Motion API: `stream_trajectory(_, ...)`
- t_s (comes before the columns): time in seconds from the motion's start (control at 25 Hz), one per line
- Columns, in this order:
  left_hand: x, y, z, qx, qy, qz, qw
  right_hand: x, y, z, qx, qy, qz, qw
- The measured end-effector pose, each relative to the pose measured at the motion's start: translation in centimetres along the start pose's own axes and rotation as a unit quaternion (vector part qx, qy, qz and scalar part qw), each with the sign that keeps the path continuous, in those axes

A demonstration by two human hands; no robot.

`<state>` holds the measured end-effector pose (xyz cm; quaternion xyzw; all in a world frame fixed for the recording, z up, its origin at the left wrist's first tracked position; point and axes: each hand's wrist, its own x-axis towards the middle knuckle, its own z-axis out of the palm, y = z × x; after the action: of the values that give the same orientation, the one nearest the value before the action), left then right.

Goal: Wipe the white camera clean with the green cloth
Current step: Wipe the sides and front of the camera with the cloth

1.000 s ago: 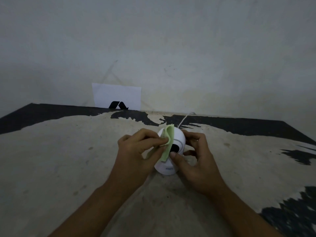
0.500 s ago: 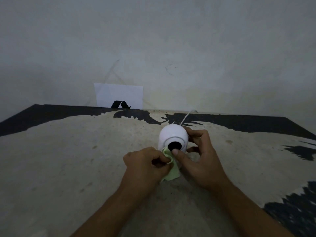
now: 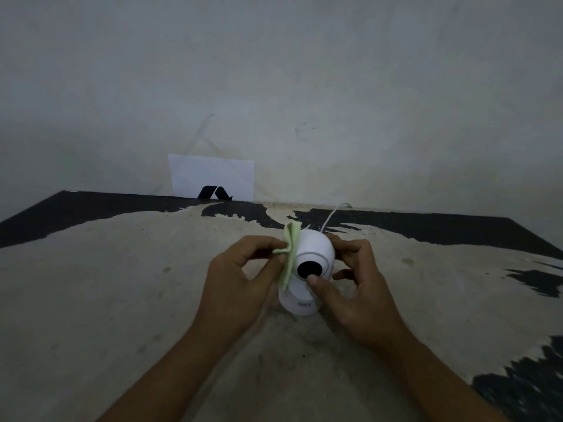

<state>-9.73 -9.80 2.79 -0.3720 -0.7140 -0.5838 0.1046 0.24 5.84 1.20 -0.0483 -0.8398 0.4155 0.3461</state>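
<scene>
White camera (image 3: 313,254) is what you are cleaning, and it sits near the middle of the table (image 3: 122,300), close to you. That table is big, with a worn pale top and black patches along the far edge and on your right. Behind it stands a plain grey wall (image 3: 304,71). A white sheet of paper (image 3: 211,175) with a black mark on it leans against the wall, well apart from the camera.

Your right hand (image 3: 356,296) is grasping the camera. The thumb presses just under the round black lens (image 3: 309,269), and the fingers curl around the far side of the round head. Your left hand (image 3: 240,284) pinches the green cloth (image 3: 290,254) between thumb and fingers. The cloth is folded and stands upright, touching the camera's left side beside the lens.

A thin white cable (image 3: 330,216) runs from behind the camera toward the wall. Small blue letters (image 3: 304,304) show on the camera's base, too blurry to read.
</scene>
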Motion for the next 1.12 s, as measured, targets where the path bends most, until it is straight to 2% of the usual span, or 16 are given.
stream_trajectory(0.16, 2.4, 0.7, -0.5, 0.044, -0.081, 0.047, 0.995, 0.0, 0.2, 0.0, 0.011, -0.006, -0.018, 1.000)
stream_trajectory(0.32, 4.3, 1.4, 0.0, 0.104, -0.157, 0.027, 0.982, 0.1, 0.7, 0.2, -0.004, -0.005, -0.027, 1.000)
stream_trajectory(0.4, 4.5, 1.8, 0.3, 0.117, -0.156, 0.020, 0.981, 0.0, 0.9, 0.1, -0.011, 0.008, -0.016, 1.000)
stream_trajectory(0.48, 4.5, 2.0, 0.4, 0.111, -0.157, 0.020, 0.981, -0.1, 0.5, 0.0, -0.014, 0.065, -0.007, 0.998)
stream_trajectory(0.56, 4.3, 2.0, 0.5, 0.087, -0.169, 0.022, 0.982, 0.0, -0.3, -0.2, -0.025, 0.108, -0.035, 0.993)
stream_trajectory(0.68, 4.1, 1.7, 0.6, 0.059, -0.166, 0.016, 0.984, 0.1, -1.1, -0.3, -0.144, 0.037, -0.130, 0.980)
stream_trajectory(0.76, 3.9, 1.2, 0.8, 0.028, -0.147, 0.008, 0.989, 0.1, -0.7, 0.0, -0.196, 0.012, -0.153, 0.968)
stream_trajectory(0.92, 2.2, 0.2, 0.9, 0.010, -0.092, -0.053, 0.994, 0.2, 0.5, -0.3, -0.141, 0.070, -0.151, 0.976)
stream_trajectory(1.0, 1.2, -0.1, 0.9, -0.009, -0.124, -0.071, 0.990, 0.3, 0.7, -0.8, -0.140, 0.088, -0.157, 0.974)
stream_trajectory(1.12, 0.2, -0.5, 0.8, -0.054, -0.153, -0.057, 0.985, 0.1, 0.7, -1.2, -0.134, 0.082, -0.188, 0.970)
